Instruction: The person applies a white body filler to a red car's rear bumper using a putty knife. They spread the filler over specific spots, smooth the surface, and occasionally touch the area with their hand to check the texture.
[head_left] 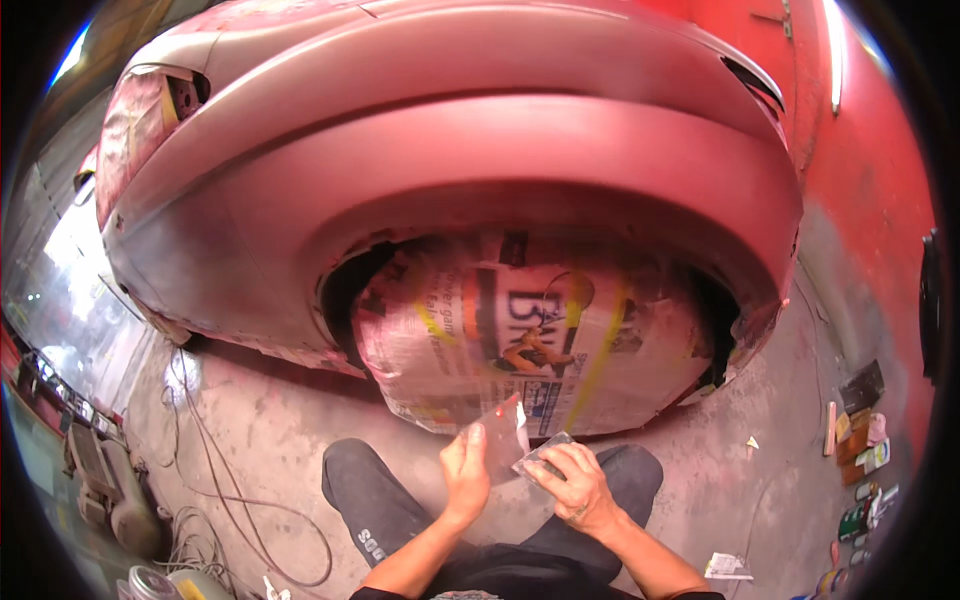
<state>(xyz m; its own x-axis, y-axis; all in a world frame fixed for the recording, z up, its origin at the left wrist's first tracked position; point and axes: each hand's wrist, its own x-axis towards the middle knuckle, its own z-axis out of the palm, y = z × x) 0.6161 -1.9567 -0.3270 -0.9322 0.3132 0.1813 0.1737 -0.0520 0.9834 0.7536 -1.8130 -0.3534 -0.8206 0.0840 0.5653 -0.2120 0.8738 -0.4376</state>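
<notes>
Low over my lap, my left hand [466, 475] pinches a thin, flat reddish plate [503, 438] between thumb and fingers. A smear of white paste [521, 428] shows along the plate's right side. Close beside it, my right hand [578, 488] grips a small, grey, see-through flat spreader [549, 443], its corner near the plate's lower edge; whether the two touch I cannot tell. Just beyond both hands is a car wheel wrapped in printed paper [450, 340]. Above it curves the car's fender [540, 140], coated in dull pinkish grey.
Hoses [240, 500] coil on the concrete floor at left, near a dusty tank-like machine [135, 515]. At right, several blocks [853, 435] and cans [853, 522] line the red wall [860, 150]. A white paper scrap [728, 566] lies near my right forearm.
</notes>
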